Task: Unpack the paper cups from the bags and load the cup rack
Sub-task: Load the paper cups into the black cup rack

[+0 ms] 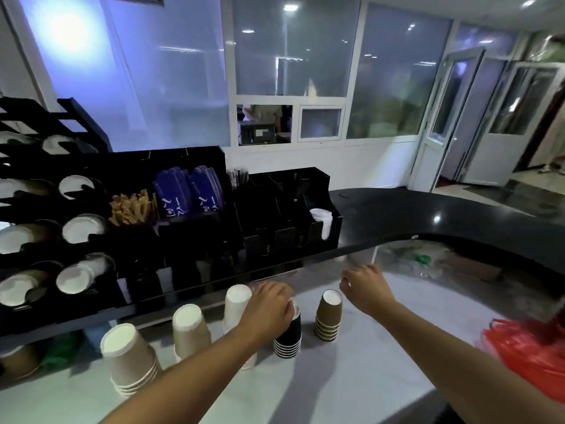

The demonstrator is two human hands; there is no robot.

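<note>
Your left grip (269, 307) curls round the black ribbed paper-cup stack (287, 338) on the grey tabletop (382, 362), so lift it straight towards the black cup rack (104, 169), with your right grip (363, 286) hovering, closure unclear.

Service counter corner, glazed walls, cold blue light.
Glass partition (293, 50) in white frames runs from 11 to 1 o'clock, with ceiling lamps (290, 7) mirrored in the panes and a bright glare (70, 32) at 11. Small hatch window (264, 123) low at 12, above a white wall base (367, 160). Glazed white doors (449, 117) at 2 o'clock. Glossy black curved table (428, 215) sweeps from 12 toward 3, with dark shiny floor (526, 194) beyond.
</note>
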